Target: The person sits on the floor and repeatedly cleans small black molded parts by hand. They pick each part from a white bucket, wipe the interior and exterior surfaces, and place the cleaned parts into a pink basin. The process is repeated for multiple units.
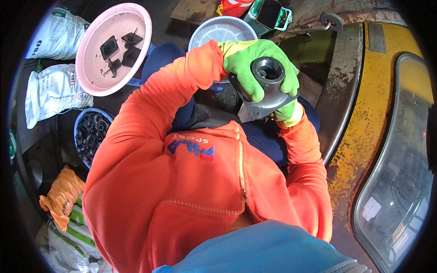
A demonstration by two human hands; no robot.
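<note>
My left hand, in a green glove with a yellow cuff, is closed around a black plastic part. This part has a square flange and a round, hollow collar that faces up. Gloved fingers curl down both sides of the collar. Below the flange's right edge is my right hand, also in a green and yellow glove. The part hides most of its fingers; they look bent around something that I cannot make out. At upper left a pink basin holds several similar black parts.
Beyond my left hand stands a pale mesh basket, with a green container and a red bucket behind. Left of me are white sacks, a blue tub of small black pieces and an orange bag. Worn yellow machinery borders my right.
</note>
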